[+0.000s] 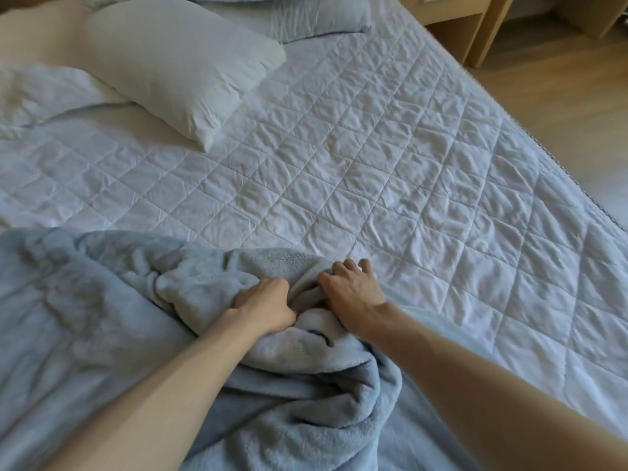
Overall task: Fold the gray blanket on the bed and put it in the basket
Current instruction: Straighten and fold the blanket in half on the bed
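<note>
My left hand [265, 304] fists the bunched gray blanket [102, 317], fingertips buried; right hand [351, 290] curled over its edge, grip unclear.

Gray blanket [85, 317]: plush fleece, pale blue-gray. Condition: unfolded and rumpled. It lies spread over the near left part of the bed [373, 164], on the quilted cover. Its far edge is gathered into a thick bunched ridge near the middle, with deep folds trailing toward the near edge.

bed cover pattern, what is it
The bed cover is white, quilted in a diamond grid; the head view shows it.
</note>
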